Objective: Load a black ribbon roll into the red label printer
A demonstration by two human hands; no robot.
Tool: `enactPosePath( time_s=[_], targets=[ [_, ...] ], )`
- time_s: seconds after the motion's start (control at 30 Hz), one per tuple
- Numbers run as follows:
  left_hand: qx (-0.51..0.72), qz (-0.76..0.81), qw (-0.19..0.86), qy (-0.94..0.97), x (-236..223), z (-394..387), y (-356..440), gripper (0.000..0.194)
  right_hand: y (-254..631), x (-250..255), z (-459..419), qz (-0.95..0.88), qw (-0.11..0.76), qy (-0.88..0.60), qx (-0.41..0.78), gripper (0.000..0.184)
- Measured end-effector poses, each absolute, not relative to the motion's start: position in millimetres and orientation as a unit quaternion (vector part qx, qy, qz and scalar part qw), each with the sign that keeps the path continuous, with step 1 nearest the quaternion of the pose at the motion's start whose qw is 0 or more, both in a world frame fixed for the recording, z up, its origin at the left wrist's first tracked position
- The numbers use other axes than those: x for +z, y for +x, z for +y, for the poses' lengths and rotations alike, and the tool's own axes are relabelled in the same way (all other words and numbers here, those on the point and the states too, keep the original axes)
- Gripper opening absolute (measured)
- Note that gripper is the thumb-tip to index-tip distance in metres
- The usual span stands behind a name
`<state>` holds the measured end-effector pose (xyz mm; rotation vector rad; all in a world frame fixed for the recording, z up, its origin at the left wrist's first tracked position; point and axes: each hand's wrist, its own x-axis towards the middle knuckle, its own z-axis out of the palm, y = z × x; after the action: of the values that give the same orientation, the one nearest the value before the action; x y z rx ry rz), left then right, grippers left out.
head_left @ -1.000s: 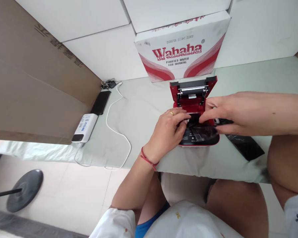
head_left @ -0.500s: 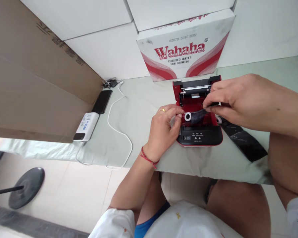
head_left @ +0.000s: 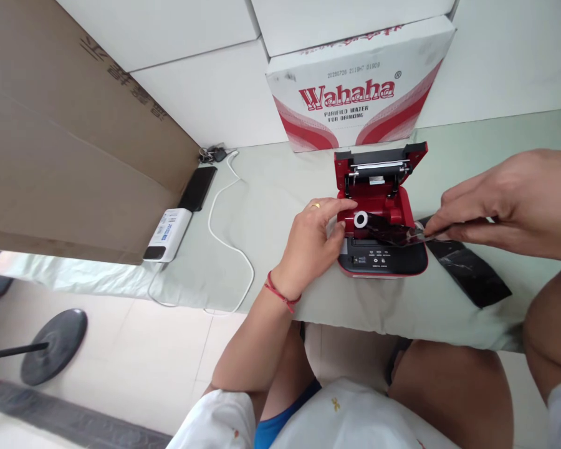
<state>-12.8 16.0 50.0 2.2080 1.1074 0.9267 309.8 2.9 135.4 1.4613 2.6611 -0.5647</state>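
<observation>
From where I stand, the red-and-black printer (head_left: 381, 260) sits on the pale green cloth (head_left: 273, 184), toward the right half of the surface, with its lid (head_left: 381, 161) tipped up at the far side and a dark roller showing inside it. In the red bay lies a roll of black film (head_left: 395, 233), its white core (head_left: 360, 219) facing left and a glossy length of it stretching out over the printer's right side.

The right hand (head_left: 498, 202) has the free end of that film pinched between thumb and fingers, just beyond the printer's right edge. The left hand (head_left: 318, 240), with a gold ring (head_left: 315, 206) and a red bracelet (head_left: 281, 293), rests against the printer's left wall; thumb and forefinger are apart, the forefinger reaching over the rim of the bay, nothing gripped between them.

A separate-looking black strip (head_left: 470, 271) lies on the cloth to the right, below the right hand; I can't tell whether it joins anything under there. Behind the printer a white and red Wahaha carton (head_left: 350, 103) leans against white panels. Off to the left, a white cable (head_left: 231, 248) snakes toward the near edge, and a white power bank (head_left: 168, 234) lies beside the brown cardboard (head_left: 75, 137).
</observation>
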Motion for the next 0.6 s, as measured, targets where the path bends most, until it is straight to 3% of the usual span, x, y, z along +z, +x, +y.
enactPosePath(
  time_s=[0.07, 0.23, 0.4, 0.5, 0.6],
  targets=[
    [0.306, 0.404, 0.254, 0.824, 54.4, 20.9, -12.0, 0.048, 305.6, 136.7, 1.6, 0.870, 0.011, 0.457, -0.187, 0.028],
    [0.205, 0.405, 0.223, 0.862, 69.1, 36.0, 3.4, 0.040, 292.7, 144.6, -2.8, 0.882, -0.080, 0.443, -0.136, 0.034],
    [0.101, 0.379, 0.164, 0.905, 74.6, 50.6, 22.5, 0.039, 290.0, 146.7, -4.5, 0.868, -0.019, 0.469, -0.161, 0.035],
    [0.113, 0.372, 0.173, 0.905, 77.8, 49.3, 21.4, 0.033, 289.0, 149.4, -5.2, 0.853, -0.008, 0.500, -0.150, 0.030],
    [0.172, 0.384, 0.222, 0.880, 84.2, 41.5, 12.0, 0.028, 286.7, 155.5, -7.6, 0.858, -0.063, 0.493, -0.130, 0.031]
  ],
)
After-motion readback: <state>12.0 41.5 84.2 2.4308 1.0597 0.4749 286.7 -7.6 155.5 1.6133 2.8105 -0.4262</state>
